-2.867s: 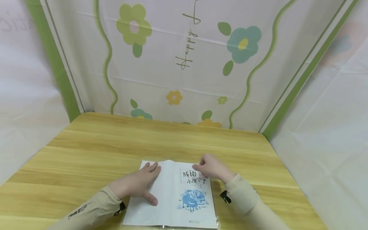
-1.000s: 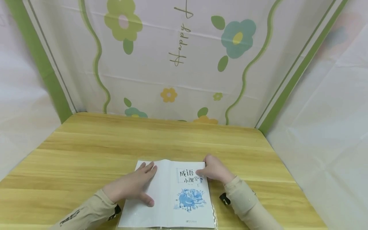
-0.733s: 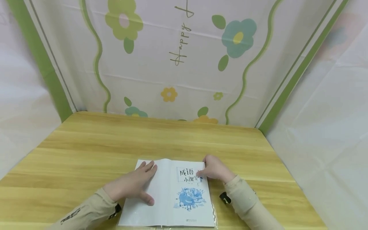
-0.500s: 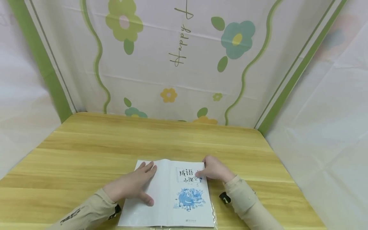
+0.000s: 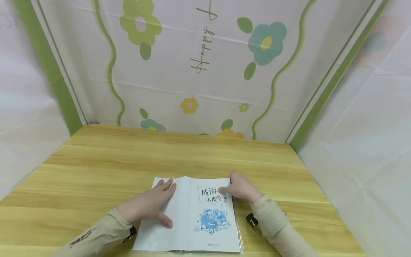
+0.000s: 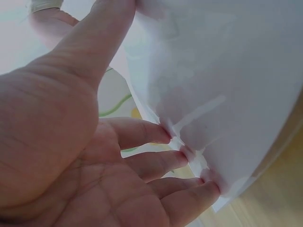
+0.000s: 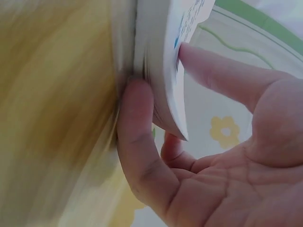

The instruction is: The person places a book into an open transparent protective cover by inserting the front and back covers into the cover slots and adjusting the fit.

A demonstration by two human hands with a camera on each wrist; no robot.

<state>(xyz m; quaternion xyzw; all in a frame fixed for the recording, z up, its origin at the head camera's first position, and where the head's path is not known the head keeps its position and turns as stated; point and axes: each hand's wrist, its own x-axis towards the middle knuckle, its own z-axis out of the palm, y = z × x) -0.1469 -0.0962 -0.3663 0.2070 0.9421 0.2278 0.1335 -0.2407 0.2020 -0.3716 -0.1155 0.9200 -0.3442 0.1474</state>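
Note:
A book [image 5: 212, 239] lies spread on the wooden table, its left side blank white, its right page carrying black Chinese characters and a blue picture. Clear plastic of a cover shows along its lower and right edges. My left hand [image 5: 151, 207] rests on the blank side with fingers spread; in the left wrist view its fingertips [image 6: 210, 187] touch the white sheet. At the upper right edge, my right hand [image 5: 242, 187] pinches the book's page block [image 7: 158, 80], the thumb [image 7: 203, 64] on the printed page and the forefinger curled at the underside. Some right fingers are hidden in the head view.
The wooden table [image 5: 179, 153] extends behind the book to a white cloth backdrop [image 5: 160, 78] with flowers and green bands. Cloth sides stand at left and right. Each sleeved wrist carries a black strap buckle [image 5: 252, 219].
From bunched fingers over the printed page's top corner, my right hand has moved to the right edge and now grips the pages there. My left hand stays on the blank side.

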